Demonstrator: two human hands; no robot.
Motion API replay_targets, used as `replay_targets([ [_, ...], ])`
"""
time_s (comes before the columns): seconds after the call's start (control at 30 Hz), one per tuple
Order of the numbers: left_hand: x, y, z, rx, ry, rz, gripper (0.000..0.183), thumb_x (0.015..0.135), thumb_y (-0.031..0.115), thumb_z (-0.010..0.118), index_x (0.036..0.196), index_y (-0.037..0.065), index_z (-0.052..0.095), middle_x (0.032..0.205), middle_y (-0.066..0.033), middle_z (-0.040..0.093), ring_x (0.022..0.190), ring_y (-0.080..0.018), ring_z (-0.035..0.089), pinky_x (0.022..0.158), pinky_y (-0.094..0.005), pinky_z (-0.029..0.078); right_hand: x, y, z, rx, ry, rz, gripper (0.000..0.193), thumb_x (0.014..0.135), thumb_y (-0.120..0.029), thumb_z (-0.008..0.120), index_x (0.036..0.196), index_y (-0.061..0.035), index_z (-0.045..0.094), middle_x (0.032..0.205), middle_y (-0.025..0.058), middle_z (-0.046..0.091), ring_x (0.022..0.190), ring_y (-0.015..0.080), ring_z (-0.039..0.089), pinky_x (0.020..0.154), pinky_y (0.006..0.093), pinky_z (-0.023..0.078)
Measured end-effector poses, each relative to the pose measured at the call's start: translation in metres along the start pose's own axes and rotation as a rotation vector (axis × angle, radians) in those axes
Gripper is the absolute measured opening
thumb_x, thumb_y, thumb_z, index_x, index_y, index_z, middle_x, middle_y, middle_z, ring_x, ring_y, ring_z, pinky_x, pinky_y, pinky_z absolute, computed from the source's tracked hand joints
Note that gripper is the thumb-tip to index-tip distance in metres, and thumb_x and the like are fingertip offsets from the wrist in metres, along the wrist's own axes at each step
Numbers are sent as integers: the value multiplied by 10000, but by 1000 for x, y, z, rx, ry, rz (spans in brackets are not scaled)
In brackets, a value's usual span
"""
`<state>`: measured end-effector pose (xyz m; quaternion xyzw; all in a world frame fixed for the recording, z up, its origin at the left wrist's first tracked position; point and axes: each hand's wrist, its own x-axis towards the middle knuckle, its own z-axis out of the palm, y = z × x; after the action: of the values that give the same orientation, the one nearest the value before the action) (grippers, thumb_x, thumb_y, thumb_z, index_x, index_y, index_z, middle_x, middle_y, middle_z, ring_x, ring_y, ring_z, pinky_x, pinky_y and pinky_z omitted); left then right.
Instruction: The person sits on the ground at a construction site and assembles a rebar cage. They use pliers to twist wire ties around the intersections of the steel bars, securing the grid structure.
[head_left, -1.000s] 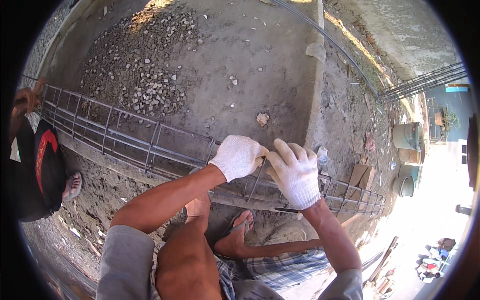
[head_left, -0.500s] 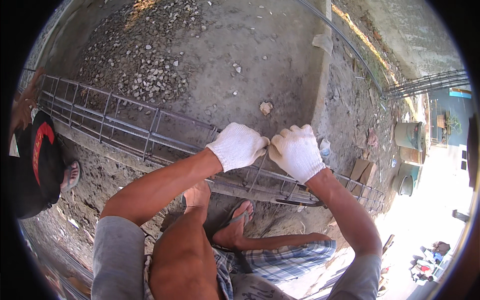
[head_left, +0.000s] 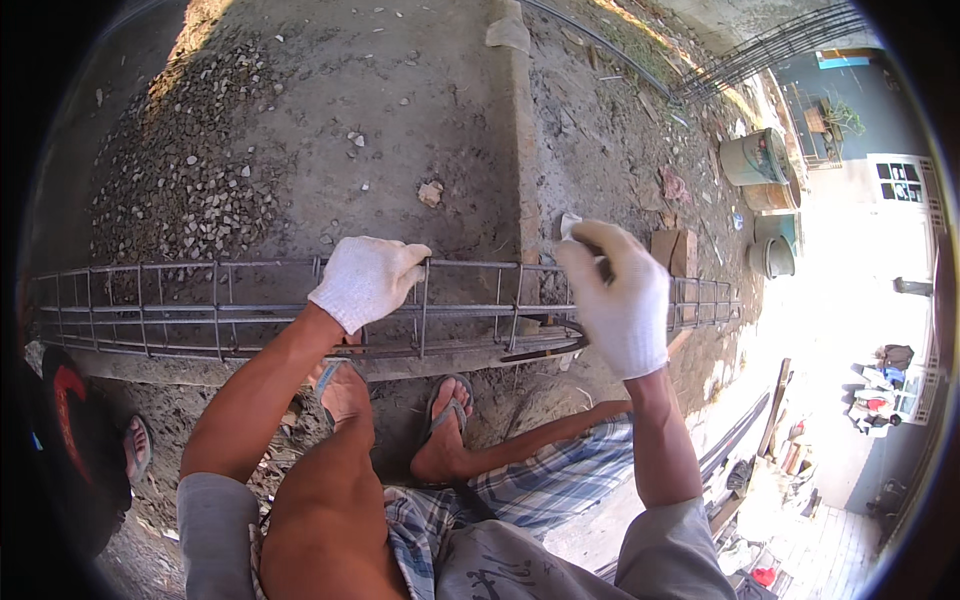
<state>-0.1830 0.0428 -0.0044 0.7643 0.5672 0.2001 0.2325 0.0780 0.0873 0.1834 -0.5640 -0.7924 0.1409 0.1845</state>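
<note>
A long cage of steel reinforcing bars point(head_left: 470, 308) with square stirrups runs across in front of me. My left hand point(head_left: 365, 282), in a white knitted glove, has its fingers closed at the top bar, where a stirrup crosses it. Any tie wire in that pinch is too small to see. My right hand point(head_left: 622, 298), gloved alike, is raised over the cage further right. Its fingers curve, with a gap between them and the thumb, and nothing shows in it. Below the cage, near that hand, lies a dark, slim tool or rod point(head_left: 540, 350), its kind unclear.
Gravel point(head_left: 200, 190) lies on the ground beyond the cage. A low concrete edge point(head_left: 525, 140) runs away from me. Buckets point(head_left: 755, 158) stand at the right, near a brown block point(head_left: 675, 255). Another person's sandalled foot point(head_left: 138, 445) is at the left. More bars point(head_left: 770, 50) lie far right.
My hands were together over the cage; now they are apart, the left on the top bar and the right lifted to the right. My view has turned toward the right.
</note>
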Motion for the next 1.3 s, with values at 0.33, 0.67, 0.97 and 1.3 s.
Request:
replay_targets([
  [0.33,3,3,5,-26,-9,-3,315,989,325,664,1209,136,790,974,-138,797,914,-358,767,786,-485,594,-164,154,66,440,319,888,394,982,-258,817,1219,25,679,1007,65,719,866,120,650,789,293,553],
  [0.67,4,3,2,-76,-48,-83,350,958,373,671,1208,170,809,954,-140,797,901,-366,770,788,-510,595,-168,166,78,432,363,612,205,974,-71,802,1126,0,683,1111,39,716,890,78,600,797,248,508],
  [0.97,1,1,9,-47,-84,-92,354,976,387,658,1217,178,811,960,-142,803,898,-364,776,793,-510,604,-92,65,-96,763,155,117,316,1022,-322,740,1128,-52,615,1103,174,742,971,221,705,846,376,575],
  [1.3,3,1,6,-114,-109,-116,301,982,342,681,1196,173,807,903,-138,794,870,-354,778,780,-518,604,-18,2,-12,578,-687,511,406,1114,-373,584,1265,-10,684,872,96,736,785,147,675,709,306,521],
])
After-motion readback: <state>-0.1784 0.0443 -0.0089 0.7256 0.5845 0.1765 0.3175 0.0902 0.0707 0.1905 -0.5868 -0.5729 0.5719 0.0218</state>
